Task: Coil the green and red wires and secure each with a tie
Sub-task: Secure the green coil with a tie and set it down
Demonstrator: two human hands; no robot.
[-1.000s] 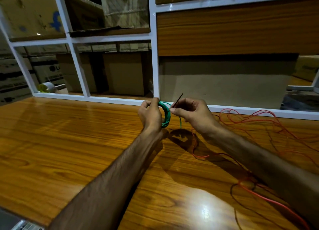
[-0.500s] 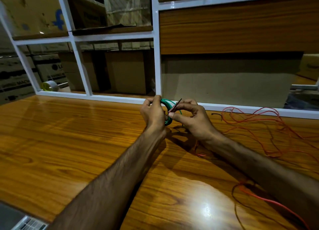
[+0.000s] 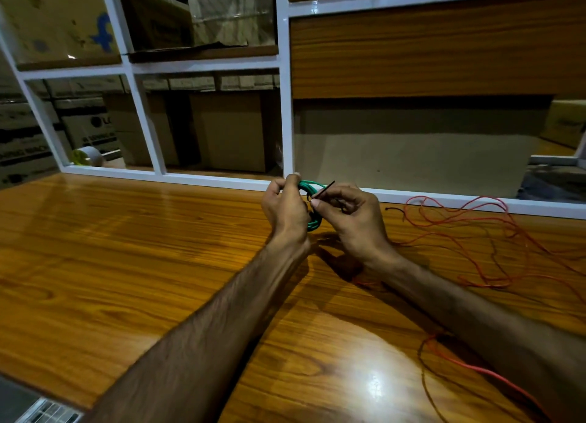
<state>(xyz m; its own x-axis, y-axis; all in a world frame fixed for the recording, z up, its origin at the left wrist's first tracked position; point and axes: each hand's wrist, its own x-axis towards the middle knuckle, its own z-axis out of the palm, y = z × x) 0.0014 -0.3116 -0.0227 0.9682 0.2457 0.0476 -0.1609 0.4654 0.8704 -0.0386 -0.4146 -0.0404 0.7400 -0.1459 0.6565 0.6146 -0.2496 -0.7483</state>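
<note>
The green wire coil (image 3: 312,205) is already wound up tight and sits held up off the tabletop (image 3: 126,248), squeezed between both hands right in front of the white frame rail (image 3: 190,179). Left hand (image 3: 285,208) is curled around the left side of the coil, thumb and fingers clamping the loops so they don't spring apart. Right hand (image 3: 352,215) is pinching a thin black tie (image 3: 323,190) just right of the coil, with the free tail sticking up and out past the fingertips. Whether the tie has gone all the way round the bundle I can't tell, the fingers hide that bit.

So my read is the green one is at the tying stage. If I were doing it: keep the left grip firm so the loops stay stacked, feed the tie through the middle of the coil, wrap it snug around all the strands, not just a few, then cinch or twist it close to the bundle. Don't let go with the left until it's actually locked, that kind of wire loves to unspool.

The red wire (image 3: 469,232) hasn't been touched yet by the look of it. It's sprawled loose over the tabletop to the right of the coil, with another stretch trailing back under the right forearm toward the near edge. There looks to be a short dark piece (image 3: 394,209) lying just right of the right hand, maybe the second tie, but it's too small to be sure.
</note>
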